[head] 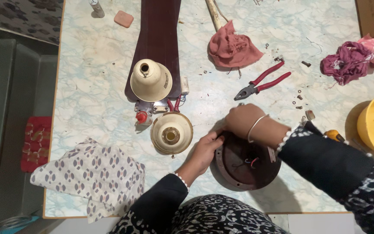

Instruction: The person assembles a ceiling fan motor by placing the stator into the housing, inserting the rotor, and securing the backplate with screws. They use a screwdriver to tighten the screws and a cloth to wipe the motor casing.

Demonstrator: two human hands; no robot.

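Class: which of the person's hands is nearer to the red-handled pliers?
Right. The right hand lies just below the pliers; the left hand is lower and further left.

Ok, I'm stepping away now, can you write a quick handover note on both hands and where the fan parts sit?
Left hand: fingers on the left rim of the round dark motor housing.
Right hand: closed over the housing's far edge; what it grips is hidden.
Housing lies open side up, wires visible inside.
Two cream canopy cups: one on the dark fan blade, one on the table beside the left hand.
Red-handled pliers and loose screws lie beyond the right hand.
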